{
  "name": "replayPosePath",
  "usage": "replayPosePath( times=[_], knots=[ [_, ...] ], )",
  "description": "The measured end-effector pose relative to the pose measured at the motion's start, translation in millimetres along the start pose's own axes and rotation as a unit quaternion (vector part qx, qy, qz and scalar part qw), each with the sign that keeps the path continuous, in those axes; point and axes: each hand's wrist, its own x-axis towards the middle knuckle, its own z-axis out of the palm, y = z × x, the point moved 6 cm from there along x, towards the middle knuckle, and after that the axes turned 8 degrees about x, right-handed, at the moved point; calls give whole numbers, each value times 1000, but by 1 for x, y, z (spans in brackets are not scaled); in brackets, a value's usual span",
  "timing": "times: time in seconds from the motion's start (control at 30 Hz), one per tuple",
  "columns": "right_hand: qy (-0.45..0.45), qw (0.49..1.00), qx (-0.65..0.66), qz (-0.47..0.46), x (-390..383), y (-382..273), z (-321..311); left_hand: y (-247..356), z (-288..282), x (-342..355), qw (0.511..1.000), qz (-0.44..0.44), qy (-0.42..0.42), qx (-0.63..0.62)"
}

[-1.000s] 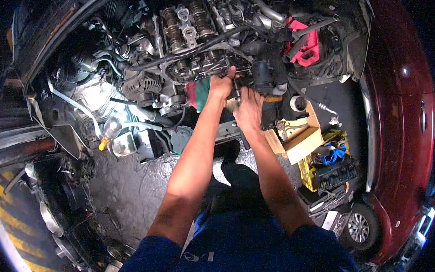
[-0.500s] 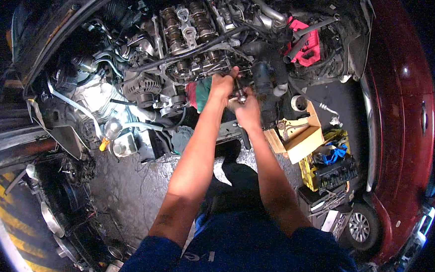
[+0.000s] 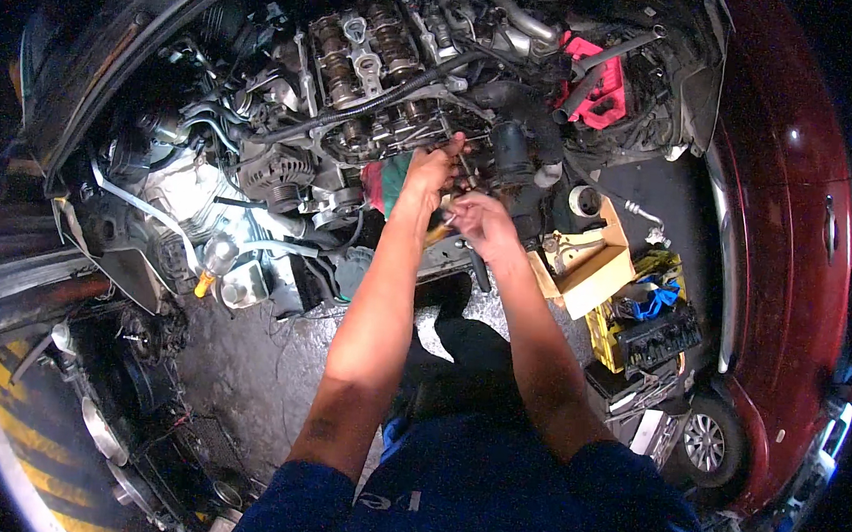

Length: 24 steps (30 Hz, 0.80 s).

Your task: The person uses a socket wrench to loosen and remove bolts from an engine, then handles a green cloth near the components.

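Note:
Over the near edge of the opened engine (image 3: 365,62), my left hand (image 3: 434,169) is closed, its fingers curled beside a thin metal rod (image 3: 466,169). What it grips is hidden behind the fingers. Just below and to the right, my right hand (image 3: 484,223) has its fingers bent inward close to my left wrist. Some blur covers these fingers, and I cannot make out what they pinch. A yellowish-brown piece (image 3: 440,233) shows between the two forearms. Red and green cloth (image 3: 392,181) lies against the engine, left of my left hand.
A red plastic tray (image 3: 602,92) sits at the engine bay's right. Below it are an open cardboard box (image 3: 591,276), a roll of tape (image 3: 584,201) and a yellow toolbox (image 3: 607,336). A lit work lamp (image 3: 218,253) hangs at left. A dark red car (image 3: 792,191) stands at right.
My right hand has turned and shifted slightly down, its fingers now pointing left. The shiny metal tool between my hands shows less. My left hand stays at nearly the same place.

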Motion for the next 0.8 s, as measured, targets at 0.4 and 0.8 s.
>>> replayPosePath(
  times=[0.4,0.8],
  knots=[
    [-25,965,-248,-79,-11,-5,25,6,-7,-6,1000,22,19,-7],
    [57,936,-299,-178,-13,-24,39,7,-4,-5,996,85,29,23]
  ],
)
